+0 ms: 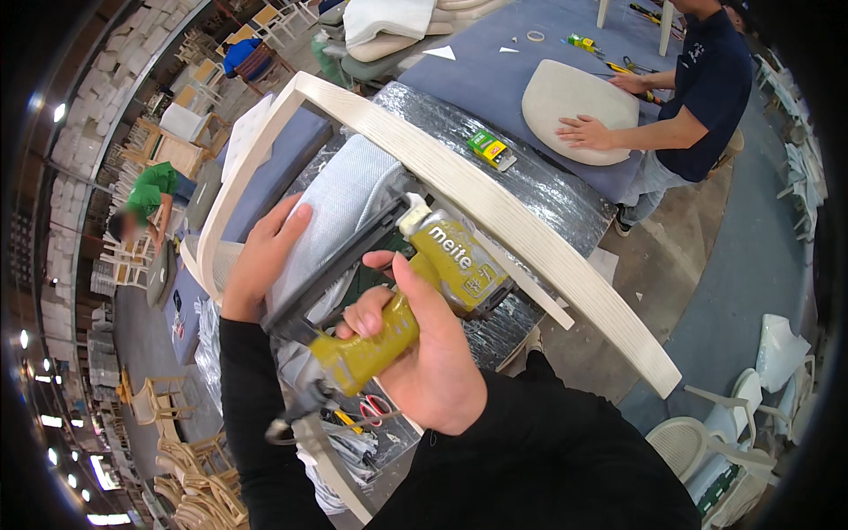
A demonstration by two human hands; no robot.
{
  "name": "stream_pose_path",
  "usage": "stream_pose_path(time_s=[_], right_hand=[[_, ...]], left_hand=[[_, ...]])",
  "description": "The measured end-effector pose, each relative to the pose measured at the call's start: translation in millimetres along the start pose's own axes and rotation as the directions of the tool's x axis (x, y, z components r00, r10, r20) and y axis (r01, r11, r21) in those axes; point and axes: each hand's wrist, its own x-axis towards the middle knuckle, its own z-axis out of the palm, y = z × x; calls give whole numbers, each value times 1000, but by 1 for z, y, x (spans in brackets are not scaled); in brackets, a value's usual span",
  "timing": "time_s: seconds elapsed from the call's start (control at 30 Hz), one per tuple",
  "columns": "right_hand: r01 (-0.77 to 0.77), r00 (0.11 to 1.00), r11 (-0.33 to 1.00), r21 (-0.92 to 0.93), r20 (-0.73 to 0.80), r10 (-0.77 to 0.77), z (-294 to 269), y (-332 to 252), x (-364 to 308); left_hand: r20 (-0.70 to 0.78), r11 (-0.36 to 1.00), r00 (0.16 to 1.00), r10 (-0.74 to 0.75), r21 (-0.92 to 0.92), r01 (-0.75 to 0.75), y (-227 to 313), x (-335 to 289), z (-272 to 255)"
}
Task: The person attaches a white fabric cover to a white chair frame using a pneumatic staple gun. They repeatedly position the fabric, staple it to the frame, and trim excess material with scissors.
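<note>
The staple gun (415, 291), yellow-green, sits with its nose against the pale curved wooden frame (495, 208), gripped in the closed right hand (424, 353). The left hand (265, 256) lies spread, pressing the grey fabric (340, 208). I think the cloth should be taut and the nose square before firing.

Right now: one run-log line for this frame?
right hand: grips yellow staple gun | left hand: presses grey fabric | pale curved wooden frame over fabric
</note>
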Motion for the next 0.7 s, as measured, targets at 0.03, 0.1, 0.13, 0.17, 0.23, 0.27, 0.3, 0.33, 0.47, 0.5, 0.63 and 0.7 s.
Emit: stream_pose_path(time_s=[0.03, 0.1, 0.13, 0.17, 0.23, 0.27, 0.3, 0.33, 0.47, 0.5, 0.63, 0.7], right_hand=[[12, 1000, 996, 94, -10, -11, 5, 6, 1], [64, 997, 984, 164, -45, -58, 14, 11, 7], [65, 997, 985, 161, -53, -57, 15, 11, 12], [64, 997, 985, 158, -61, -55, 16, 11, 15], [104, 993, 987, 125, -62, -96, 13, 13, 22], [122, 991, 986, 118, -65, -115, 11, 14, 24], [139, 989, 984, 110, -69, -132, 9, 14, 26], [150, 987, 983, 106, -69, -143, 8, 15, 28], [158, 986, 982, 99, -75, -151, 8, 18, 31], [155, 986, 983, 102, -80, -147, 9, 18, 31], [180, 982, 977, 113, -77, -172, 10, 21, 35], [194, 979, 975, 104, -82, -186, 11, 23, 36]], left_hand=[[-11, 1000, 1000, -12, 6, 12, -4, -2, 1], [-71, 1000, 997, -13, -18, 12, -9, -7, 7], [-58, 999, 998, -27, -34, 25, -14, -6, 5], [-45, 998, 998, -41, -49, 39, -24, -4, 1], [-12, 996, 998, -62, -71, 61, -28, 0, -4], [4, 992, 997, -73, -107, 73, -26, 1, -2], [20, 986, 996, -84, -142, 86, -24, 1, 0], [32, 980, 995, -97, -172, 101, -18, 0, 1], [39, 976, 995, -95, -194, 101, -6, -5, 1], [38, 977, 995, -94, -190, 99, -6, -5, 0], [39, 976, 995, -87, -199, 93, -1, -7, 1], [30, 979, 997, -78, -187, 82, -3, -7, 1]])
